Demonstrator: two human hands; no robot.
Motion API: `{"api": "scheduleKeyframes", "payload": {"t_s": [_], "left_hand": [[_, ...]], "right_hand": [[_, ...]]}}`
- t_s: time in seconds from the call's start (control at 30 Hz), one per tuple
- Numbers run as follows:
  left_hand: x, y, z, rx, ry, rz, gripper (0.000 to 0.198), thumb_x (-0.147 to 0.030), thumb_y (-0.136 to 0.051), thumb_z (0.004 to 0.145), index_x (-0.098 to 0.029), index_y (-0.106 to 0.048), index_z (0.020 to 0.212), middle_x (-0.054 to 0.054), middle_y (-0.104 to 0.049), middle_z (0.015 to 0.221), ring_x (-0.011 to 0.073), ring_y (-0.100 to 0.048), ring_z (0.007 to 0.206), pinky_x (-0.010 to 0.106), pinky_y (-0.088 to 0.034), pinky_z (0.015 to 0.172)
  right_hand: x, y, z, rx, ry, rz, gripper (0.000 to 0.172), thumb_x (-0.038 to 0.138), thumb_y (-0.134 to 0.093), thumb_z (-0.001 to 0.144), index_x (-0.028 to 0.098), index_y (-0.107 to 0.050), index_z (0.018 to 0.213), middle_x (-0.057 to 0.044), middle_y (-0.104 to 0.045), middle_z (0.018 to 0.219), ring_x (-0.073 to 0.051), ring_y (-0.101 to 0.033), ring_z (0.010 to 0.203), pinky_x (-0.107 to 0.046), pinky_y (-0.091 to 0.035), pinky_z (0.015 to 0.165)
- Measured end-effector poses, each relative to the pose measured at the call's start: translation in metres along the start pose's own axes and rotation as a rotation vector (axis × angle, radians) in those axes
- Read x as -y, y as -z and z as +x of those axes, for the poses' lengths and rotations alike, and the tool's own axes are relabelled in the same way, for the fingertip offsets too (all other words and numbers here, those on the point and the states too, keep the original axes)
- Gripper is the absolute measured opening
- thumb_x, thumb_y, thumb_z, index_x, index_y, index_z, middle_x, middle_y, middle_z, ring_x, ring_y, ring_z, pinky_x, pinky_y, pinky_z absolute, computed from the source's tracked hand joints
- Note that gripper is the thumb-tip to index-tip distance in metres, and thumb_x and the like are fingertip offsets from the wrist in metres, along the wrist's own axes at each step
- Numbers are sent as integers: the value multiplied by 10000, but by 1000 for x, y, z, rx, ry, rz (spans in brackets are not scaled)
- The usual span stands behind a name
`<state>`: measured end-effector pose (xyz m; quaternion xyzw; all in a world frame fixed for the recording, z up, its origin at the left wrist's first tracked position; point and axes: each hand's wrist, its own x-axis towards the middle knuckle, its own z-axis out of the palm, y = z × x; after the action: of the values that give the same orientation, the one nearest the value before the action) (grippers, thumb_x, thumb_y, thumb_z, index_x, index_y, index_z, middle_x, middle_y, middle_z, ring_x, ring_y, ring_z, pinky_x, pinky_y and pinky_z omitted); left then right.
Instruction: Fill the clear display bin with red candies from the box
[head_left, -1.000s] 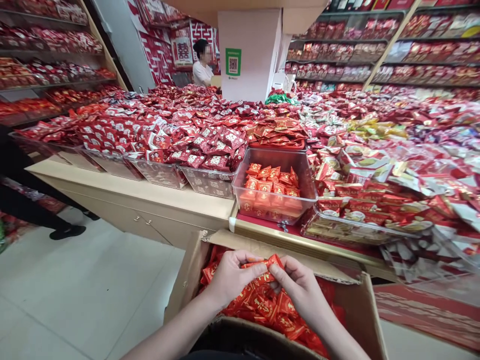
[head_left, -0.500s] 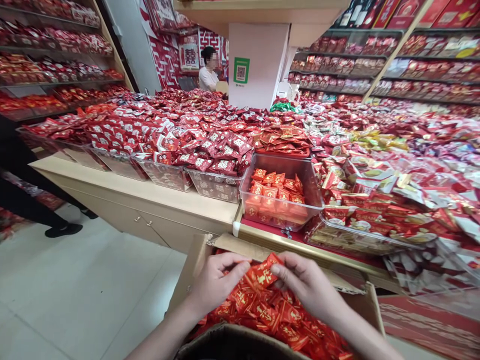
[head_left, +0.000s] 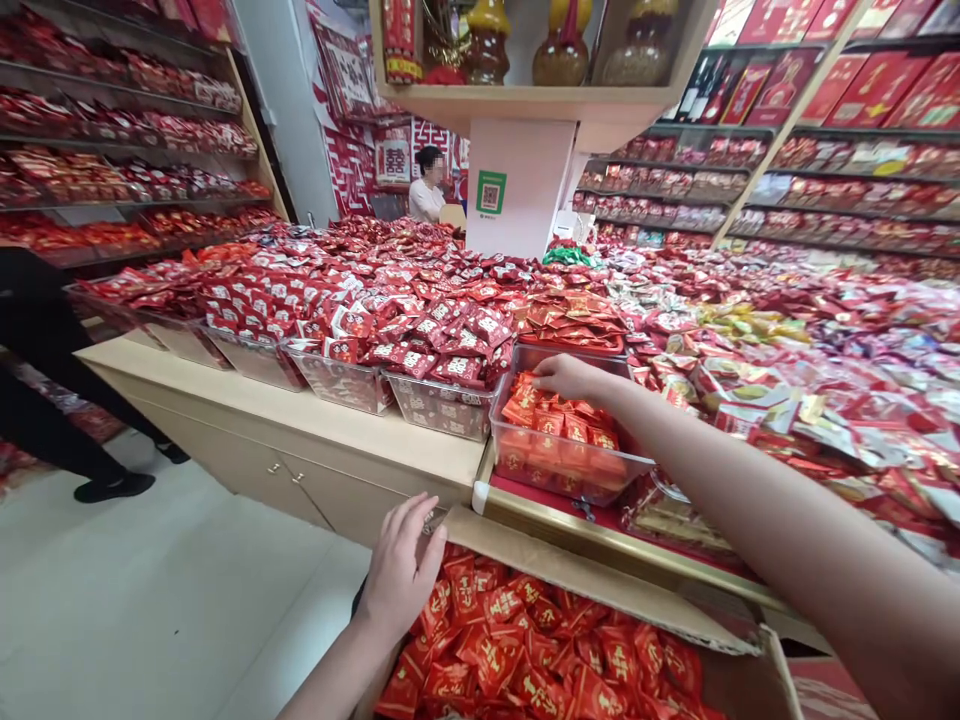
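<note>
Red foil-look packets, gold lettering, sit in two places: inside the clear bin point(head_left: 630, 480) and in the carton point(head_left: 600, 585) just in front of it. Places below run left to right, all relative to that bin.

Far left of bin: someone's black-clad leg point(head_left: 45, 400) on pale, glossy floor tile point(head_left: 225, 580). Next, beige worktop point(head_left: 345, 430), smooth laminate look, with see-through tubs point(head_left: 442, 405) in a row, heaped with maroon packets point(head_left: 435, 345), pillow-shaped, white print.

Front-left of bin: left hand point(head_left: 401, 570), at the carton's left edge, fingers extended and loosely spread, nothing visible in them. Half a second ago both hands were together over the carton with one packet between them; now they're split, right one over at the bin. So the handling spans both containers, judged from that.

In front of bin: carton packets point(head_left: 517, 640), crinkled, shiny, jumbled. Carton is brown corrugated board, flap edge torn.

At bin: right hand point(head_left: 570, 378) reaches in over the bin packets point(head_left: 576, 428), which look more orderly, front ones standing in rows. Fingers bent down onto packets at bin's left; can't tell if gripping one. Bin wall rigid, tapered.

Right of bin: mixed wrappers point(head_left: 750, 390), glossy, piled.
</note>
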<state>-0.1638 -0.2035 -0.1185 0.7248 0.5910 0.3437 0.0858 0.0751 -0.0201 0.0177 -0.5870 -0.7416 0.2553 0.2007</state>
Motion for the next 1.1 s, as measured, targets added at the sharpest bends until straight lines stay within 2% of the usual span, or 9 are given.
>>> {"api": "scheduleKeyframes", "payload": {"t_s": [0.13, 0.3, 0.53, 0.7, 0.87, 0.93, 1.03, 1.07, 1.1], "left_hand": [[1, 2, -1, 22, 8, -9, 314, -268, -415, 806, -188, -469, 1105, 71, -528, 1106, 208, -451, 1066, 382, -370, 912], [2, 1, -1, 20, 13, -33, 307, -267, -425, 801, -196, -477, 1095, 62, -544, 1083, 206, -468, 1046, 368, -386, 898], [6, 0, -1, 22, 13, -31, 298, -266, -431, 795, -200, -483, 1082, 64, -549, 1066, 206, -482, 1021, 370, -415, 865], [7, -1, 0, 31, 19, -19, 294, -274, -429, 798, -205, -483, 1079, 59, -552, 1058, 200, -489, 1014, 365, -427, 856], [8, -1, 0, 33, 20, -19, 298, -285, -426, 799, -208, -478, 1082, 62, -550, 1064, 205, -487, 1021, 372, -426, 859], [9, -1, 0, 38, 22, -16, 301, -291, -427, 799, -208, -477, 1083, 62, -549, 1067, 205, -486, 1025, 370, -426, 861], [10, -1, 0, 34, 19, -16, 303, -293, -425, 799, -207, -481, 1083, 60, -553, 1066, 202, -490, 1023, 363, -430, 860], [10, -2, 0, 29, 17, -16, 303, -293, -425, 798, -207, -483, 1082, 58, -554, 1065, 201, -491, 1022, 360, -431, 860], [11, -2, 0, 22, 13, -15, 302, -292, -426, 796, -205, -485, 1080, 58, -556, 1063, 199, -493, 1020, 357, -431, 859]], "right_hand": [[4, -18, 6, 89, 20, -124, 46, 158, -606, 641, 143, -597, 599, 34, -531, 445, -82, -474, 402, -214, -373, 447], [0, -29, 10, 42, 64, -326, 30, 145, -592, 644, 133, -577, 667, -4, -590, 596, -122, -533, 571, -267, -402, 579], [4, -24, 7, -19, 98, -434, 52, 159, -527, 678, 136, -574, 681, -64, -616, 687, -163, -552, 650, -248, -365, 554], [4, -28, 2, 81, 233, -444, 224, 345, -677, 558, 186, -585, 686, -17, -611, 725, -148, -543, 663, -212, -366, 534], [8, -26, -1, 60, 278, -480, 194, 281, -690, 571, 153, -600, 685, -68, -589, 742, -180, -539, 717, -237, -377, 592], [19, -14, -17, -4, 279, -477, 163, 277, -630, 651, 145, -600, 742, -81, -584, 790, -171, -538, 718, -247, -381, 629], [39, 0, -70, -150, 316, -288, 156, 298, -502, 761, 165, -582, 748, -51, -584, 753, -142, -527, 673, -248, -384, 633], [43, -3, -93, -143, 334, -138, 172, 287, -465, 783, 176, -575, 713, -29, -586, 701, -131, -524, 651, -238, -386, 618], [44, -10, -117, -56, 360, 6, 181, 292, -462, 782, 186, -576, 691, -13, -590, 674, -122, -523, 633, -225, -390, 598]]}}
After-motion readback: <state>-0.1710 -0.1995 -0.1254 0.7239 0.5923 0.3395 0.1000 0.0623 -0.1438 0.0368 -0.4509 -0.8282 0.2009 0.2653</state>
